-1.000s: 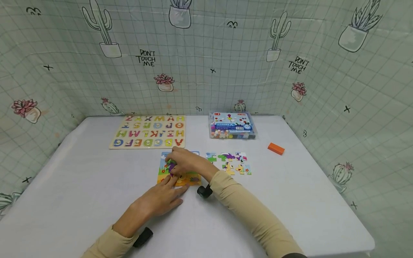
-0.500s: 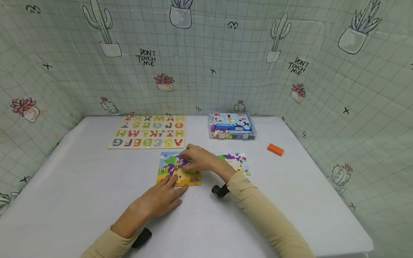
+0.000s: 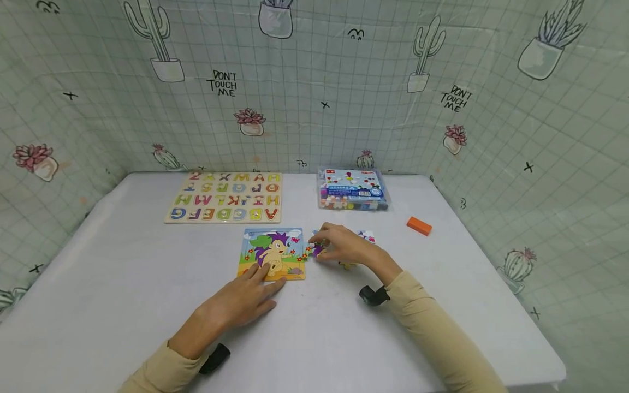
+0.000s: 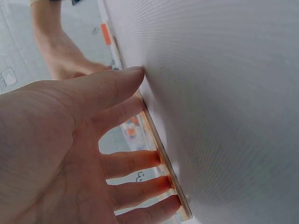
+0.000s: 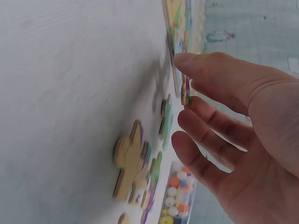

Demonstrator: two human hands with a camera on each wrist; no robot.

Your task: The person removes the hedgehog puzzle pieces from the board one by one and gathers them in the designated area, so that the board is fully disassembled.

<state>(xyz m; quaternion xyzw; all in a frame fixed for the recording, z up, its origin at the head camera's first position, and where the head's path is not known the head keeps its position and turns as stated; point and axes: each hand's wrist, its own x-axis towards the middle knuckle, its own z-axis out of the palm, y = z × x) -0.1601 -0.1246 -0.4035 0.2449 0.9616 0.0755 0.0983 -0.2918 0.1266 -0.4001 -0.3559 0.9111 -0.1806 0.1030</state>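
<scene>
A square hedgehog puzzle board (image 3: 296,266) lies on the white table. My left hand (image 3: 244,300) rests on its lower left edge with fingers spread; in the left wrist view the fingertips (image 4: 152,158) touch the board's rim. My right hand (image 3: 344,244) is just right of the board. Between its thumb and fingers it pinches a puzzle piece (image 5: 185,91) with purple on it; red flowers show on its left end in the head view. Loose puzzle pieces (image 5: 128,165) lie below that hand, partly hidden by it in the head view.
A wooden alphabet board (image 3: 223,198) lies at the back left. The clear plastic box (image 3: 352,190) of coloured balls stands back right of centre. An orange block (image 3: 419,226) sits to the right. Patterned cloth (image 3: 314,87) hangs behind and at both sides.
My right hand has moved right, off the puzzle board and over the loose pieces, carrying a puzzle piece. The hedgehog picture on the board is now largely uncovered. My left hand stays put.
</scene>
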